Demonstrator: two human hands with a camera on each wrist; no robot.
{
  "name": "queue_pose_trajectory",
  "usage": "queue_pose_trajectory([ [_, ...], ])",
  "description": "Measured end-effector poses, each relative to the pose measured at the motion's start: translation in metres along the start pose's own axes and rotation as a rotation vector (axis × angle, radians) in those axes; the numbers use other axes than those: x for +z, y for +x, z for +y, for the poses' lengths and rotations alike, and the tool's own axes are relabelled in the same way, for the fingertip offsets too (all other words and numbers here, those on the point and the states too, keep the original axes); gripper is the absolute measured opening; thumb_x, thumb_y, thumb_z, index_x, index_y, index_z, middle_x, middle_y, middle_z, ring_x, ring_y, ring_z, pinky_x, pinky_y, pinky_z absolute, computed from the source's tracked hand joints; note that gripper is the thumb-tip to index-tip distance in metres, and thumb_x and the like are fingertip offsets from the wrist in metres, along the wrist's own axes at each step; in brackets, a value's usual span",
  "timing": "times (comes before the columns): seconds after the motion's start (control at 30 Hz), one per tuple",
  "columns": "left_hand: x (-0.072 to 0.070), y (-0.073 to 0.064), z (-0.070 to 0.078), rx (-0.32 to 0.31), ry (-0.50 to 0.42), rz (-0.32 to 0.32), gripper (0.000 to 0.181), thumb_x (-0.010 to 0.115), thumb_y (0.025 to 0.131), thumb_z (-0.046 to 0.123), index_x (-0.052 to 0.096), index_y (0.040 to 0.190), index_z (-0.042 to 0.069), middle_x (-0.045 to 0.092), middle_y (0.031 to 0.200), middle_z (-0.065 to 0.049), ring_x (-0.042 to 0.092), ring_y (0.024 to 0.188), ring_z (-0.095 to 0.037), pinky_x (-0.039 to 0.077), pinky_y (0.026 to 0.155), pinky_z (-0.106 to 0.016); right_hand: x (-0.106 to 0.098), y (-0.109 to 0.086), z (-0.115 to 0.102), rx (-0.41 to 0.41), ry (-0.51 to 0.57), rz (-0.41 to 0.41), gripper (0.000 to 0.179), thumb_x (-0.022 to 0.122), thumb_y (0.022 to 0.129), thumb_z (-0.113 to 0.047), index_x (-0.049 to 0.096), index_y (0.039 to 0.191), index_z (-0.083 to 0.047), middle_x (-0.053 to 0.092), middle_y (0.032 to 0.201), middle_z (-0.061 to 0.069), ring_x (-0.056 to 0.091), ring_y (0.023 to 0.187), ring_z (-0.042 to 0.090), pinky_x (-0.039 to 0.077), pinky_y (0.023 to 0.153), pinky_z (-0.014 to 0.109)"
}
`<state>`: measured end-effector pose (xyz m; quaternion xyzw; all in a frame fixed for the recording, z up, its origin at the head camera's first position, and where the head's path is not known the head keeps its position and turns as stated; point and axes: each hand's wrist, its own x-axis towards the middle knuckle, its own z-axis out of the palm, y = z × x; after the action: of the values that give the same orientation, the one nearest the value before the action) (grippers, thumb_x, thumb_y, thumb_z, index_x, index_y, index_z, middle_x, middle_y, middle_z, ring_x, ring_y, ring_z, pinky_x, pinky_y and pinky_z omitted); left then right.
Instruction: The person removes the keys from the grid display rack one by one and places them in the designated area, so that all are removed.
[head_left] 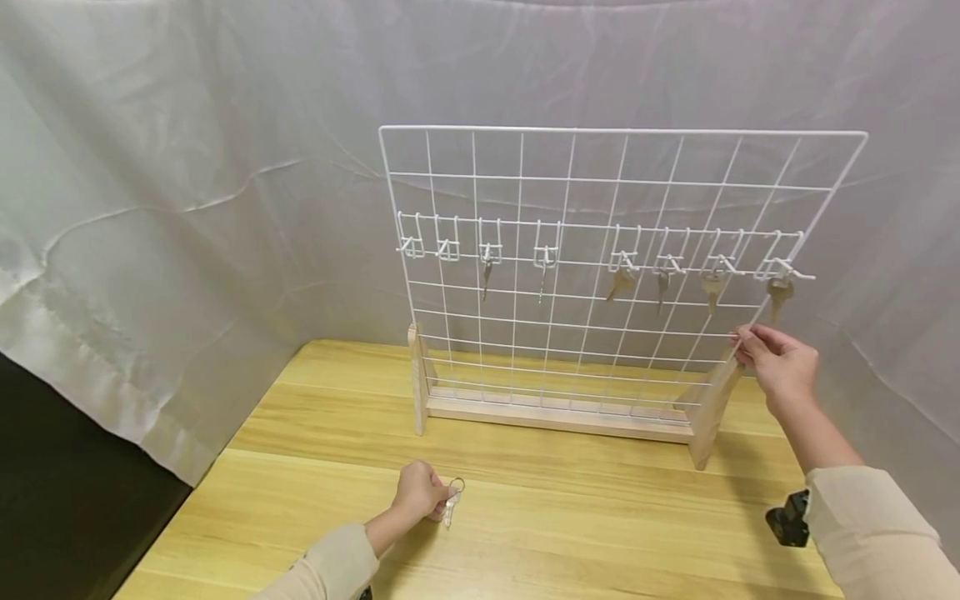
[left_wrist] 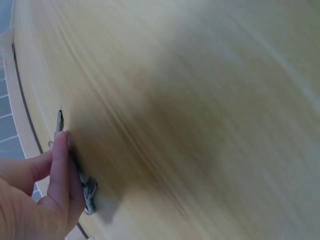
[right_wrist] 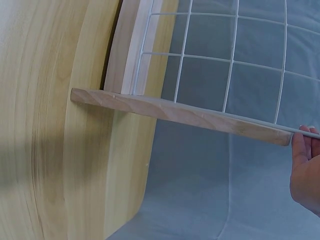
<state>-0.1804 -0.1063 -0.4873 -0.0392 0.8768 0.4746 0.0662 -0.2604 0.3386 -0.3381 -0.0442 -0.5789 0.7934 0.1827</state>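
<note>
Low over the table, my left hand (head_left: 420, 490) pinches a silver key (head_left: 449, 510) with a split ring (head_left: 457, 483) at its upper end. The left wrist view shows the same key (left_wrist: 89, 196) partly hidden behind the fingers of my left hand (left_wrist: 47, 195). With thumb and fingers, my right hand (head_left: 786, 368) holds the right edge of a white wire grid (head_left: 551, 317), just above its wooden side support (head_left: 716, 408). In the right wrist view my right hand (right_wrist: 306, 170) grips the wire beside the tip of that support (right_wrist: 180, 114).
Several white hooks line the grid; the two leftmost, including one hook (head_left: 447, 249), carry no key. Keys hang from the others, among them a brass key (head_left: 620, 283) and the rightmost key (head_left: 779, 292). A wooden base bar (head_left: 555, 417) stands on the table (head_left: 600, 517). Grey cloth (head_left: 225, 167) surrounds it.
</note>
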Motion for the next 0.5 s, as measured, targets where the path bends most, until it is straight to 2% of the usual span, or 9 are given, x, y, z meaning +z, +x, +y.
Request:
queue_pose_trajectory([
  [0.37, 0.0014, 0.0025, -0.0012, -0.033, 0.036, 0.032, 0.021, 0.072, 0.076, -0.001, 0.057, 0.061, -0.005, 0.062, 0.051, -0.011, 0.054, 0.038, -0.007, 0.053, 0.043, -0.023, -0.0013, 0.0003, 0.0011, 0.006, -0.005, 0.001, 0.025, 0.061, 0.085, 0.001, 0.071, 0.072, -0.018, 0.071, 0.065, -0.006, 0.067, 0.059, 0.003, 0.054, 0.059, 0.013],
  [0.5, 0.0025, 0.0038, -0.0034, -0.033, 0.018, 0.037, 0.021, 0.071, 0.075, -0.002, 0.057, 0.061, -0.006, 0.062, 0.051, -0.011, 0.052, 0.037, -0.006, 0.053, 0.042, -0.023, -0.0011, 0.001, 0.0018, 0.001, 0.003, 0.002, 0.024, 0.062, 0.085, 0.0, 0.071, 0.072, -0.017, 0.071, 0.065, -0.006, 0.068, 0.059, 0.004, 0.054, 0.059, 0.013],
])
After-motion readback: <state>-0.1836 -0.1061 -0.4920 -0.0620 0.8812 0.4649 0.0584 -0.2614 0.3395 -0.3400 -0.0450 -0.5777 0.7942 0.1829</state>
